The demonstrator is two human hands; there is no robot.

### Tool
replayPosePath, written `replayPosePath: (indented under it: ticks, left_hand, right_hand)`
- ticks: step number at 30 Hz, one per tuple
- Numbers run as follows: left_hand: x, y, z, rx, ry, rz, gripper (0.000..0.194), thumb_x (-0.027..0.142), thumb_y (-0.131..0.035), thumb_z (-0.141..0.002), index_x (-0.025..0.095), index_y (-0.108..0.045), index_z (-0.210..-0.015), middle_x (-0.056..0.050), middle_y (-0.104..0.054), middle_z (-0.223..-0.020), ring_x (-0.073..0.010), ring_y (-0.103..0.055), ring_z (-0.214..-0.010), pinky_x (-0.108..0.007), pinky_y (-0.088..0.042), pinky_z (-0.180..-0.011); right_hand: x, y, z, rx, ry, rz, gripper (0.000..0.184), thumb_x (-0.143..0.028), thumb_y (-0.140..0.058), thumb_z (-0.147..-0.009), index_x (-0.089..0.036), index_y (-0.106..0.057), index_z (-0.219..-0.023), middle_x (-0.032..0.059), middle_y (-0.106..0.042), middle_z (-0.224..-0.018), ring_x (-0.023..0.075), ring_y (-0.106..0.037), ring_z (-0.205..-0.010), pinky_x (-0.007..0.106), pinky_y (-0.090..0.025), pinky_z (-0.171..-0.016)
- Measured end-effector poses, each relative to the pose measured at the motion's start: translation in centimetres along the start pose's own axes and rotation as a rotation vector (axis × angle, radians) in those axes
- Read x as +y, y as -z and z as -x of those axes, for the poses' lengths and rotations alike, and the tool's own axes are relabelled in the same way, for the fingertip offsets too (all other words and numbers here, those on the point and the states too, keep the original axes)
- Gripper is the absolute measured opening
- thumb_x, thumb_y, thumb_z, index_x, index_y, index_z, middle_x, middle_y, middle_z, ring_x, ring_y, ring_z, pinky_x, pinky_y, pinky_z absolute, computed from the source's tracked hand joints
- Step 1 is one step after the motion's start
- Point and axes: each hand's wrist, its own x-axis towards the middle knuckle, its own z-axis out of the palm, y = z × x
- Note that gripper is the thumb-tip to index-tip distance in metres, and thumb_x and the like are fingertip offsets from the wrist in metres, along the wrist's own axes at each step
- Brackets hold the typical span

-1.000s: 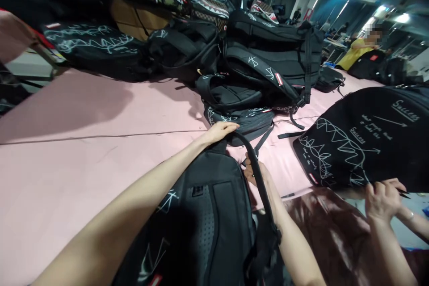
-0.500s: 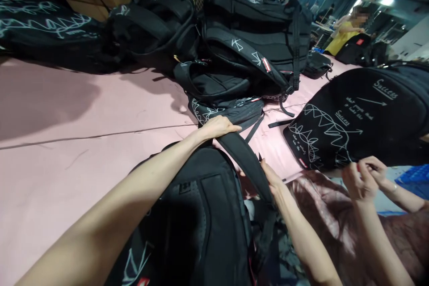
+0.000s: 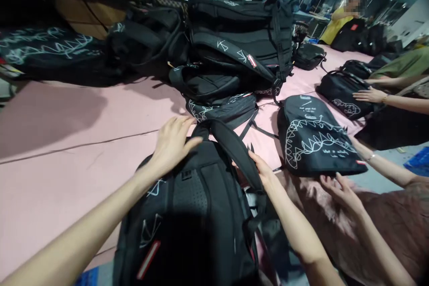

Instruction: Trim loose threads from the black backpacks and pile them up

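Observation:
A black backpack [image 3: 201, 232] stands in front of me at the table edge, its back panel and straps toward me. My left hand [image 3: 172, 145] is open above its top left, thumb stretched out and apart from the strap. My right hand [image 3: 259, 165] is closed around the padded shoulder strap [image 3: 234, 152], which arches from the top of the backpack down to the right. Dark pointed tips [image 3: 250, 147] stick up beside the right fingers; what tool they belong to I cannot make out. Some right fingers are hidden behind the strap.
Several black backpacks [image 3: 234, 27] are piled across the pink table [image 3: 67, 129]. On the right a co-worker's hands [image 3: 345, 192] hold a backpack with white drawings [image 3: 311, 138]. Farther along, another person's hand [image 3: 372, 94] rests on a black bag [image 3: 345, 98].
My left hand has let go of the strap and moved left, opening. My right hand still grips the strap. The co-worker's backpack has been turned and moved left.

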Motion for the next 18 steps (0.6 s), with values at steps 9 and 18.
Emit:
replayPosePath:
  ticks: [9, 18]
  left_hand:
    - [-1.7, 2.3, 22.9, 0.044, 0.164, -0.102, 0.044, 0.024, -0.036, -0.081, 0.014, -0.043, -0.123, -0.018, -0.047, -0.126, -0.0300, -0.047, -0.116, -0.044, -0.043, -0.092]
    - [-10.8, 5.8, 10.0, 0.104, 0.869, 0.618, 0.047, 0.042, -0.048, -0.075, 0.011, -0.059, -0.108, -0.009, -0.068, -0.089, -0.0231, -0.064, -0.079, -0.036, -0.051, -0.075]
  right_hand:
    - [1.4, -1.5, 1.9, -0.036, -0.159, 0.033, 0.057, -0.051, -0.033, -0.090, -0.003, -0.058, -0.106, 0.0034, -0.061, -0.046, 0.0118, -0.050, -0.031, 0.020, -0.043, -0.030]
    - [3.9, -1.2, 2.6, 0.138, 0.128, 0.300, 0.043, -0.046, -0.056, -0.079, -0.011, -0.063, -0.103, 0.0090, -0.071, -0.073, 0.0096, -0.053, -0.038, 0.019, -0.043, -0.034]
